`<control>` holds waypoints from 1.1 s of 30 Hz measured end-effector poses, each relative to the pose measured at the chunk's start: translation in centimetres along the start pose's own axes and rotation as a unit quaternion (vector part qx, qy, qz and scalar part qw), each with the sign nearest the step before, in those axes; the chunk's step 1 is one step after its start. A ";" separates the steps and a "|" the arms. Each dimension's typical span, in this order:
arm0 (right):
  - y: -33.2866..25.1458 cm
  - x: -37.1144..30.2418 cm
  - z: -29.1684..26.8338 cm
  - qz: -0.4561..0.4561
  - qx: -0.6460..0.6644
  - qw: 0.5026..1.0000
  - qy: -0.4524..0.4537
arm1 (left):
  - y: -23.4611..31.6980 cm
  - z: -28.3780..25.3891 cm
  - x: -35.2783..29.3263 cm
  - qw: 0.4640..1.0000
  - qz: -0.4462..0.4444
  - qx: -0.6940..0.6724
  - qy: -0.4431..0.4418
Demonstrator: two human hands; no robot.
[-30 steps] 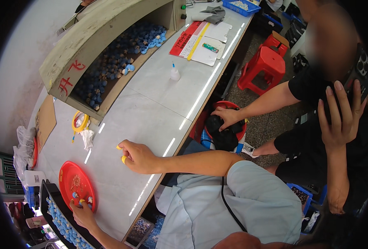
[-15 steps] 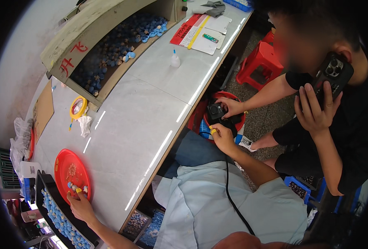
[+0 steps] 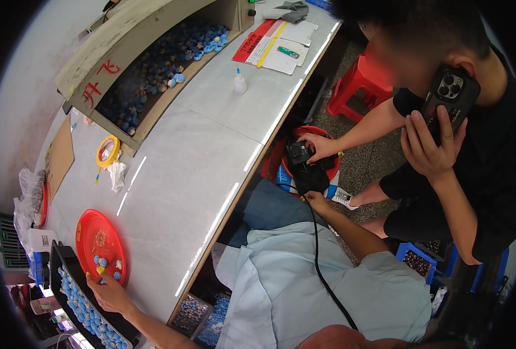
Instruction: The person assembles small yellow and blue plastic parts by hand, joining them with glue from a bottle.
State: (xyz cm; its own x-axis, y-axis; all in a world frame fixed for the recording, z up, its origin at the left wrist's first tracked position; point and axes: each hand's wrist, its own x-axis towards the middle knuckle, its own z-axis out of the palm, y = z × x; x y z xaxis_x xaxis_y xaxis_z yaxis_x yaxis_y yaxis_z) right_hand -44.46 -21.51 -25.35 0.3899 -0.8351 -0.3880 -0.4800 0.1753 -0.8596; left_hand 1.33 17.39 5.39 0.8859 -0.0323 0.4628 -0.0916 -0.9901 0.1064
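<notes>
My left hand (image 3: 111,294) reaches over the near rim of a round red plate (image 3: 120,244), fingers stretched out and apart. Yellow tape wraps a fingertip. Several small blue-and-beige pieces (image 3: 117,276) lie in the plate beside the fingers, along with pale scraps. Against the plate stands a black tray (image 3: 56,267) filled with rows of blue pieces (image 3: 83,302). Near my lap, my right hand (image 3: 317,202) is closed around a black cable (image 3: 316,247), its fingertips partly hidden. The cable runs down over my light blue shirt.
A co-worker's hand (image 3: 322,148) grips a small black camera (image 3: 297,152) above a red bucket (image 3: 331,168); the other holds a phone (image 3: 451,96). On the grey table (image 3: 194,151) are a machine housing (image 3: 147,29) with blue pieces, yellow tape roll (image 3: 108,152) and bottle (image 3: 239,83).
My left hand has drawn back from the pieces toward the plate's rim and the black tray. My right hand has moved down, away from the co-worker's hand, onto the cable.
</notes>
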 end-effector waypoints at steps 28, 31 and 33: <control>-15.1 -0.5 -2.6 -0.081 0.235 0.958 0.142 | -1.7 2.8 -0.3 0.962 0.103 -0.147 0.206; -19.8 0.5 -2.2 -0.178 0.283 0.932 0.138 | -1.5 1.8 -0.5 0.953 0.140 -0.146 0.225; -22.9 0.6 -1.7 -0.208 0.295 0.924 0.128 | -0.9 0.7 -0.7 0.952 0.151 -0.150 0.218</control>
State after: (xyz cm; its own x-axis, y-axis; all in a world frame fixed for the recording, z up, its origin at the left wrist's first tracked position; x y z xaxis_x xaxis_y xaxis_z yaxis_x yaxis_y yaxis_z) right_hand -34.57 -26.88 -5.30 0.2098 -0.9768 0.0433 0.2107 0.0020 -0.9776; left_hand 1.17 18.21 4.35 0.5315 -0.1837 0.8269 -0.4959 -0.8589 0.1280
